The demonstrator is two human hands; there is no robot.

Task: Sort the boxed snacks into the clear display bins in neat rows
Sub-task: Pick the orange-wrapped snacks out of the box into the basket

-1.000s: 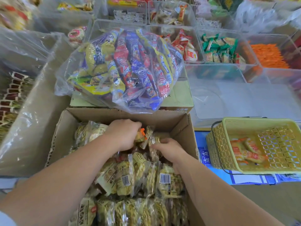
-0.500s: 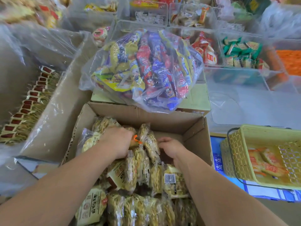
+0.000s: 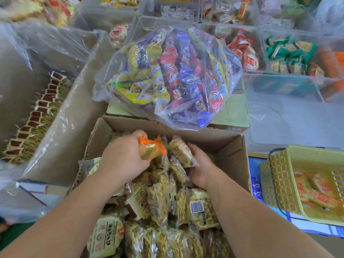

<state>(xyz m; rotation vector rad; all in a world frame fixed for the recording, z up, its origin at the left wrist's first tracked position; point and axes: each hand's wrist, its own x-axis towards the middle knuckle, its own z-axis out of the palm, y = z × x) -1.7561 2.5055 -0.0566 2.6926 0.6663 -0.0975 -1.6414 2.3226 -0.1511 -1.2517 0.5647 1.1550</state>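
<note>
Carton (image 3: 126, 123): left hand (image 3: 124, 155), right hand (image 3: 202, 167) grip clear-wrapped, seemingly yellowish packs (image 3: 181, 152).

place: snack shop | evidence: clear display bins (image 3: 290, 58) of wrapped snacks; stock carton (image 3: 229, 157); shopping basket (image 3: 279, 185)

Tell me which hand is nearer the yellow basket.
Right. The right hand grips a clear packet in the cardboard box, on the side toward the yellow basket. The left hand holds an orange-edged packet farther left, beyond the right hand.
</note>
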